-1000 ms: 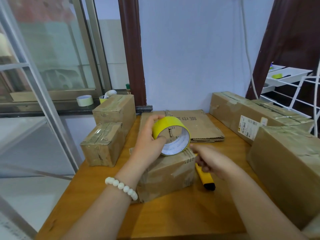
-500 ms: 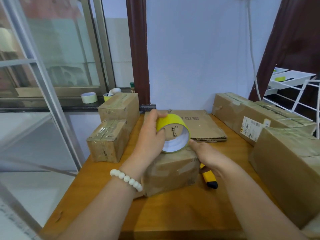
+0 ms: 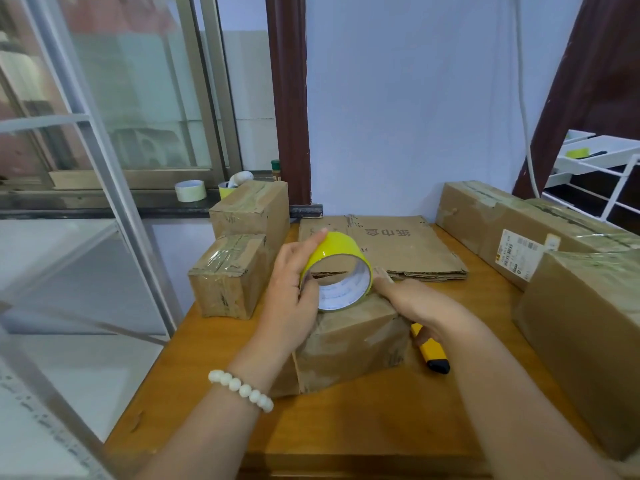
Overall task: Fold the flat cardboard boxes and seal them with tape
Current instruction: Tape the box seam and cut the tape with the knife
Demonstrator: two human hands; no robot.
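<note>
A small folded cardboard box (image 3: 353,344) stands in the middle of the wooden table (image 3: 363,420). My left hand (image 3: 294,289) grips a yellow tape roll (image 3: 337,268) just above the box top, thumb inside the core and fingers over the outer rim. My right hand (image 3: 412,299) lies on the box's right top edge, its fingertips touching the roll's right side. A stack of flat cardboard boxes (image 3: 391,244) lies behind, against the wall.
A yellow utility knife (image 3: 431,351) lies right of the box, partly under my right wrist. Two sealed small boxes (image 3: 239,258) stand at left, large sealed boxes (image 3: 554,258) along the right. Spare tape rolls (image 3: 190,190) sit on the window sill.
My right hand left the knife and moved up to the roll's right side. The left hand kept hold of the roll. The camera shifted slightly.
</note>
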